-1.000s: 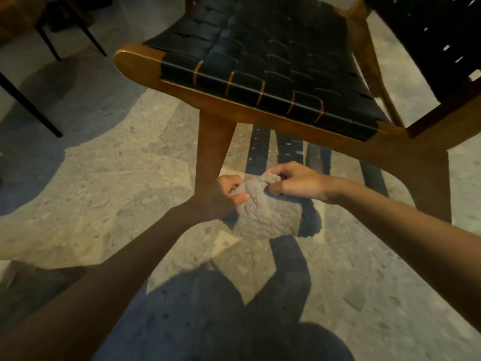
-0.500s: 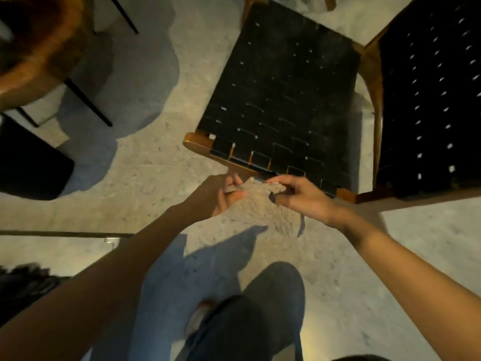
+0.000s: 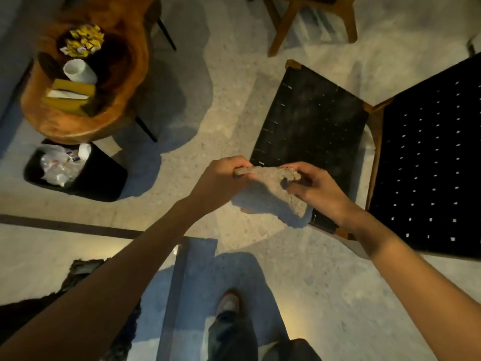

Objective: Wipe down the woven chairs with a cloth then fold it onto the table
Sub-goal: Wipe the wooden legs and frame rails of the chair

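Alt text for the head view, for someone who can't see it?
The left hand and right hand grip a grey cloth between them, by a black woven chair. A wooden table with a white cup stands upper left, a black bin beside it.

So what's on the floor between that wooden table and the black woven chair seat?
Nothing: the head view shows only bare speckled floor, crossed by shadows, between the wooden table and the woven seat.

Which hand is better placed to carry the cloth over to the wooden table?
Probably the left hand: it grips the cloth at its left end, on the side where the table stands. The right hand holds the end nearer the woven chair.
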`<state>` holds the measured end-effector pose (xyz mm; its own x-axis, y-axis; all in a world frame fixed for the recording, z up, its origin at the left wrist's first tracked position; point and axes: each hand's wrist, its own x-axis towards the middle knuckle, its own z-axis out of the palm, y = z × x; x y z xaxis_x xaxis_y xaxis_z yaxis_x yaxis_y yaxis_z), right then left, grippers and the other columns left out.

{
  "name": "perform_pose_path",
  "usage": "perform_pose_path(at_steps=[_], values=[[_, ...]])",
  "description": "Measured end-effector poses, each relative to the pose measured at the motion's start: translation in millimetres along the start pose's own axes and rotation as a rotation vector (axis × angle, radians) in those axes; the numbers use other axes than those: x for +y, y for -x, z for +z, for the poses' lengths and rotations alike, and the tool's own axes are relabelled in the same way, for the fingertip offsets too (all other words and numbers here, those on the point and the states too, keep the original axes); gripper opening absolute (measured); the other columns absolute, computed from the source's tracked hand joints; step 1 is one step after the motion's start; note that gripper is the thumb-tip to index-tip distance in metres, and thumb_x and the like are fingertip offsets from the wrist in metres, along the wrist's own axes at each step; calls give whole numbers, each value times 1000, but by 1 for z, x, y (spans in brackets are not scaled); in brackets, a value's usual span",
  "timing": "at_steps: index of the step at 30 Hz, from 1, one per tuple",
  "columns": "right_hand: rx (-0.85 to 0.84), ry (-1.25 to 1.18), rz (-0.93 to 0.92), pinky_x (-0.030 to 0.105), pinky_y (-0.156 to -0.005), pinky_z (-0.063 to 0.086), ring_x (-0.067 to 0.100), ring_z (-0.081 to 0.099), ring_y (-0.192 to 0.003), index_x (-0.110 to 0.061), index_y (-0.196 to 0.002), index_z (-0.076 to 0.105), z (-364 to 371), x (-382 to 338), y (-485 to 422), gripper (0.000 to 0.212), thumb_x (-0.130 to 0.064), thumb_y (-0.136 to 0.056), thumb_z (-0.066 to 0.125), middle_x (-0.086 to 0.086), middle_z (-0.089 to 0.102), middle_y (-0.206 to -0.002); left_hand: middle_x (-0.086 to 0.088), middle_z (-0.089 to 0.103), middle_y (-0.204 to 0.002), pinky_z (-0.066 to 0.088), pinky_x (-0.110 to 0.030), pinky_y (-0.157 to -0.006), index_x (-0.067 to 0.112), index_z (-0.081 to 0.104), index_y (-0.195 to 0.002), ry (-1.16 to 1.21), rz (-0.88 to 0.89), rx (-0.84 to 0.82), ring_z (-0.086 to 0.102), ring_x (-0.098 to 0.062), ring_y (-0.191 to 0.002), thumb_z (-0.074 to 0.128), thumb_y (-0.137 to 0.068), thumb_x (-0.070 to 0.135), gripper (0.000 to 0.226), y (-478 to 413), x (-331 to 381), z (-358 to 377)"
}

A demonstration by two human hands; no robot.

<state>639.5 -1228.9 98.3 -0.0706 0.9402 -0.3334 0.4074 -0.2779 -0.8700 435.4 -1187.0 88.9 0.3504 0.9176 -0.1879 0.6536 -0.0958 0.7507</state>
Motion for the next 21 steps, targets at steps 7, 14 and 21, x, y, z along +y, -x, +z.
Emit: perform_pose_path(at_steps=[7, 14, 21], values=[[-14, -33, -60, 15, -87, 48, 2, 59, -94, -19, -112, 60, 17, -78, -43, 29, -4, -88, 62, -7, 63, -100, 0, 66, -99, 42, -21, -78, 11, 67, -109, -52, 18, 48, 56, -11, -89, 59, -90, 25, 25, -25, 5, -93], [-6, 61, -18, 7, -76, 43, -3, 54, -88, -28, -126, 53, 18, -91, -119, 41, -9, -90, 58, -17, 57, -105, -10, 67, -108, 53, -32, -83, 5, 66, -110, -136, 61, 58, 62, -19, -92, 60, -91, 14, 22, -86, -11, -126], [12, -107, -53, 16, -84, 48, 3, 60, -99, -24, -114, 48, 1, -114, -191, 30, -8, -89, 56, -13, 59, -101, -10, 66, -110, 50, -31, -84, 6, 65, -111, -128, -12, -39, 61, -24, -97, 56, -93, 15, 22, -182, -13, -158]])
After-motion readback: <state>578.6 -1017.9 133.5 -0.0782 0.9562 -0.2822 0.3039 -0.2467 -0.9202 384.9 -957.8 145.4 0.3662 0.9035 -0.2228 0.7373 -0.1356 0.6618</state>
